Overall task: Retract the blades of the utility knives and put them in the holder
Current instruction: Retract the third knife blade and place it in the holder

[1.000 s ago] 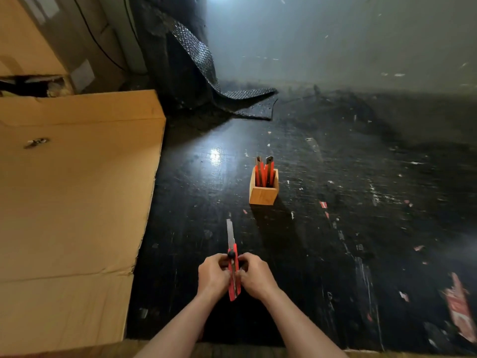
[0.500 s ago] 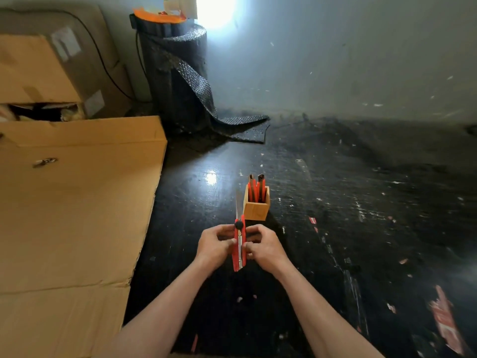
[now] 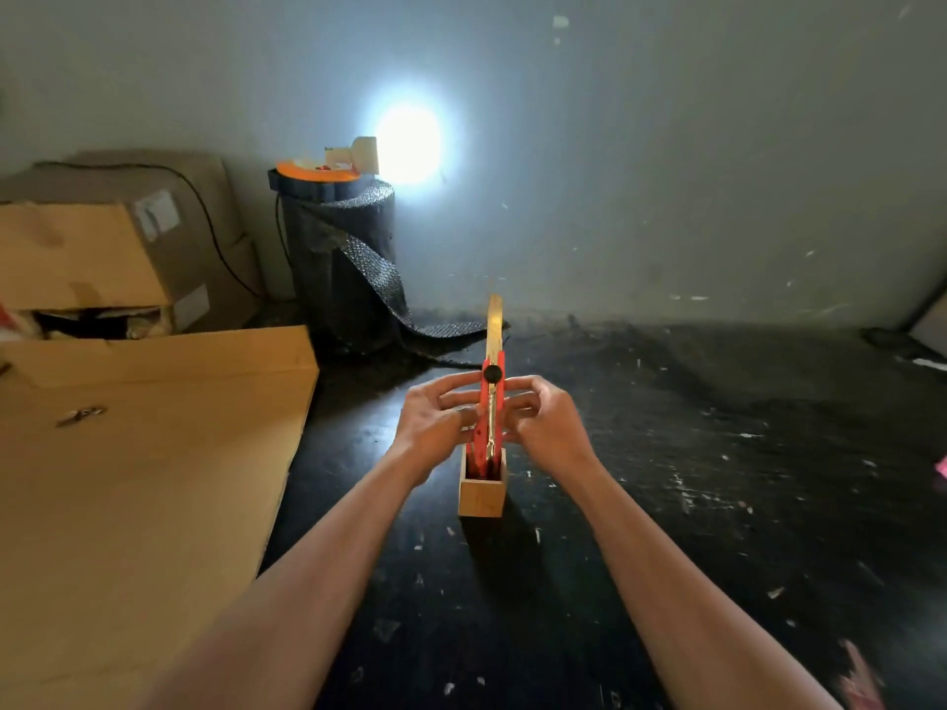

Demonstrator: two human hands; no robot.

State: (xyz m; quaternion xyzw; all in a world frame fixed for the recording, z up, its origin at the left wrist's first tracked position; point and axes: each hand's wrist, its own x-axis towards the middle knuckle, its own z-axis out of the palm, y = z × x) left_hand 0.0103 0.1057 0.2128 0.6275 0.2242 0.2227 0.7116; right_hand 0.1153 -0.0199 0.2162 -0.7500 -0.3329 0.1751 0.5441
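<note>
Both hands hold one red utility knife (image 3: 491,402) upright above the dark bench (image 3: 717,479), roughly midway between its left edge, where the cardboard sheet (image 3: 153,453) lies, and its right side. The left hand (image 3: 438,420) pinches the handle from the left and the right hand (image 3: 543,417) from the right, each grip closed on the knife with the fingertips meeting around the body just below the black slider knob (image 3: 492,373).

The knife's long axis runs nearly vertical. Its blade (image 3: 495,325) is out and points up and away toward the back wall, while the butt end points straight down at the wooden holder (image 3: 481,491), which stands on the bench directly beneath the hands. The butt seems to sit at or just inside the holder's mouth, though the overlap makes it hard to say whether it touches. Other red handles show inside the holder.

The move in hand looks like retraction: the slider sits at the top of its track, so it has to travel down the axis, toward the holder. Both hands are equally near it. Lowering the knife with the blade out would leave the edge exposed above the rim.
</note>
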